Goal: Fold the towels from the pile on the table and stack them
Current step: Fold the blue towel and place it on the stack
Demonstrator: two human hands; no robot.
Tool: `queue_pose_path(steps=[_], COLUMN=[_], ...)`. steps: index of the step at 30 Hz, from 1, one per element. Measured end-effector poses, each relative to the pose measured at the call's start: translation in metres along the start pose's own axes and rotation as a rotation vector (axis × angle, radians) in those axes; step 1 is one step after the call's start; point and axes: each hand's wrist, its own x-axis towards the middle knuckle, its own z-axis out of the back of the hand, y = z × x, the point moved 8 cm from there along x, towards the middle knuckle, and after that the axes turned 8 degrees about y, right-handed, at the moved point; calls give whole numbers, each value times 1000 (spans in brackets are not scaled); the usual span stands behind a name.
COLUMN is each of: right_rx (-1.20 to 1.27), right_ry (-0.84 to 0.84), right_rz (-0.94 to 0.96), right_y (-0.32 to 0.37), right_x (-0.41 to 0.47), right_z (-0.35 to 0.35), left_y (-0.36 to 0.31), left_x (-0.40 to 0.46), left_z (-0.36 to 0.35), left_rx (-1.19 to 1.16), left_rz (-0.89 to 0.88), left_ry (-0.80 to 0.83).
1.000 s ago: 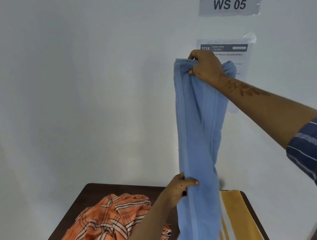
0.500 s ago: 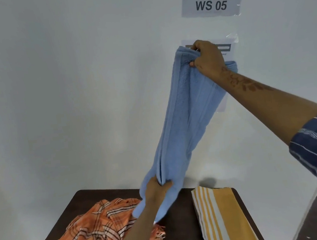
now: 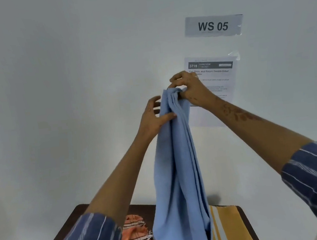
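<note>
A light blue towel [image 3: 180, 176] hangs doubled over in front of the wall, its loop reaching down to the table. My right hand [image 3: 190, 90] pinches its gathered top ends. My left hand [image 3: 154, 116] is just left of it, thumb pressed on the cloth below the top and fingers spread. An orange plaid towel [image 3: 136, 238] lies crumpled on the dark brown table [image 3: 74, 220], partly hidden by my left sleeve. A folded yellow towel with white stripes [image 3: 231, 228] lies flat at the right of the table.
The table stands against a white wall. A "WS 05" label [image 3: 213, 26] and a printed sheet [image 3: 213, 86] are taped to the wall behind my hands. A dark surface edge shows at the bottom right corner.
My left hand carried the towel's lower end up from table height to my right hand, doubling the towel. My right hand now pinches both ends together.
</note>
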Motion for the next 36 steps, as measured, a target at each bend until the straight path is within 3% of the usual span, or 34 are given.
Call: queue_pose_path(steps=[3,6,8,11,13,16,19,22,25,28,32,36], right_rx=[22,523,669,369,312,163,306,301,352,434,146,9], right_ry=[-69,147,265,270,245,106,-94,-146,-76,139,57,90], right_rz=[-168,-495,-493,-376,-405,-530,-656,-570,-532,-488,-538,-490], right_y=[0,-6,0,4,-16,-65,-86,-65,-39,-17,-13,-7], right_x=[-3,-20,-22,-19,-20,-30,-44,-29,-20,-15,-13,-4], right_z=[-2,-16,-20,-16,-7,37,71,84,88,78,93,93], left_y=[-29,-28,-23,-33,-33,-19,-22,-36,-42,-51,-74,-91], left_x=[18,32,42,55,60,57,56,73,87,91,96,100], left_z=[-2,17,27,28,41,104,149,158,166,175,166,157], left_rx=[80,173,174,119,96,121,300,605,781,869,947,1164], left_rz=[-21,9,27,-3,-34,-15,32,27,59,86,90,102], left_ry=[-4,-116,-145,-48,27,-49,-47,-45,-148,-249,-278,-305])
